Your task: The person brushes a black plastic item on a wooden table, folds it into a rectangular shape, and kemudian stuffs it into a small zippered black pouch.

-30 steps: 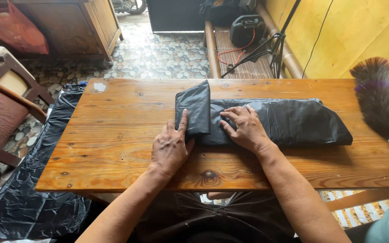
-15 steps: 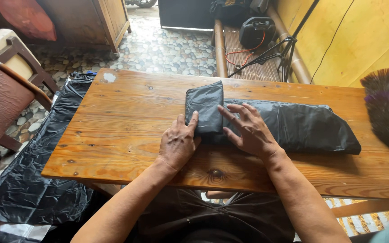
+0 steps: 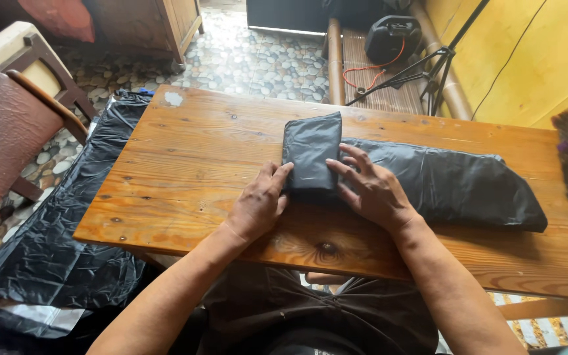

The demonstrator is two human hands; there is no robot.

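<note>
pressing flat, the left hand (image 3: 258, 205) and right hand (image 3: 373, 190) lay open on the folded black bag (image 3: 428, 177) on the desk (image 3: 192, 164), gripping nothing.

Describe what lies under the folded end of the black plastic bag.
Under the folded flap lies the black plastic bag's own layer on the wooden table. Anything between the layers is covered.
</note>
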